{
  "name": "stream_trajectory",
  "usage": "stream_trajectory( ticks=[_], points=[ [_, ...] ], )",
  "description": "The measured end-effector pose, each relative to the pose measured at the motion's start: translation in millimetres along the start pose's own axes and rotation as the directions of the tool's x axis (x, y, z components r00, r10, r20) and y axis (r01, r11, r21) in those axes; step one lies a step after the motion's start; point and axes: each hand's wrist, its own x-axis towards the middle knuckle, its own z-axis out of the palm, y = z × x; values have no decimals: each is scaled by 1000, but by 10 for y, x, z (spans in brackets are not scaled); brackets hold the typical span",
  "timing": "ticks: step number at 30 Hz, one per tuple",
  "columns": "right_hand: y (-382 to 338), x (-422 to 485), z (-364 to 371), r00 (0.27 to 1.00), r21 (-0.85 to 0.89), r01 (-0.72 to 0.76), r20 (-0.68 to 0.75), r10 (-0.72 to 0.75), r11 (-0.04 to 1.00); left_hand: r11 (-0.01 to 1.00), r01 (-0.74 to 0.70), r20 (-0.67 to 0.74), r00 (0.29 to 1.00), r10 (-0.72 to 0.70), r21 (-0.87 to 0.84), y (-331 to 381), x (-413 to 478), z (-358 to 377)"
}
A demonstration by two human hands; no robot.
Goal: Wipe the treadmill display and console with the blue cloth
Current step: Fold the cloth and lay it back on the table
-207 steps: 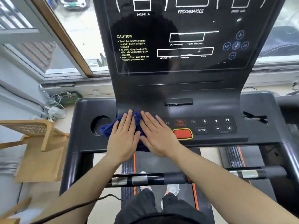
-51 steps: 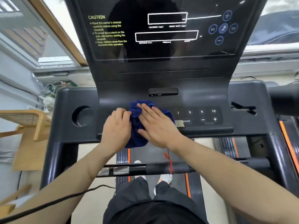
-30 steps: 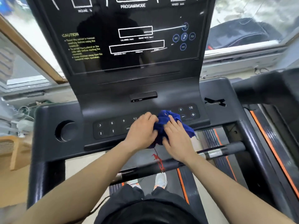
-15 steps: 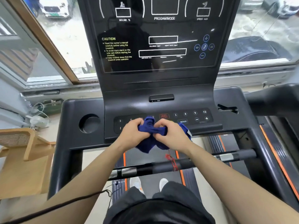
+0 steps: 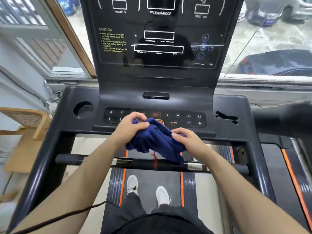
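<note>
The blue cloth (image 5: pixel 153 141) hangs bunched between both hands, lifted just off the front edge of the black console (image 5: pixel 224 132). My left hand (image 5: pixel 130 128) pinches its upper left corner; my right hand (image 5: pixel 184 141) grips its right side. The button panel (image 5: pixel 185 119) lies behind the cloth, and the cloth hides the red stop button's lower part. The dark display (image 5: pixel 160 39) stands upright above, with white and yellow print and reflections on it.
A round cup holder (image 5: pixel 83 109) sits at the console's left, a slot (image 5: pixel 227 117) at its right. The handlebar (image 5: pixel 143 163) crosses below the hands with a red cord on it. A wooden chair (image 5: pixel 25 125) stands left; windows behind.
The hands have drawn the cloth back off the button panel and spread apart, pulling it wider between them. Earlier both palms pressed it flat and slid it right across the buttons.
</note>
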Motion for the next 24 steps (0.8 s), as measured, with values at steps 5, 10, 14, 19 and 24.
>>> stream_trajectory(
  ticks=[5,10,14,19,24],
  points=[
    [-96,-46,-108,999,-373,41,11,-40,927,955,40,-255,966,37,293,-53,-270,-66],
    [-496,-124,87,966,-147,213,177,-186,966,906,92,-452,885,117,414,-49,-771,-194],
    [-732,-199,403,916,-40,249,334,-222,968,930,115,-529,843,95,350,-137,-1270,-397],
    [-995,-501,1107,862,106,237,436,-259,966,909,159,-565,820,96,385,-558,-2137,-706],
    [-945,-967,2063,795,232,16,588,-154,972,981,164,-667,743,-52,105,-1093,-3223,-817]
  ],
)
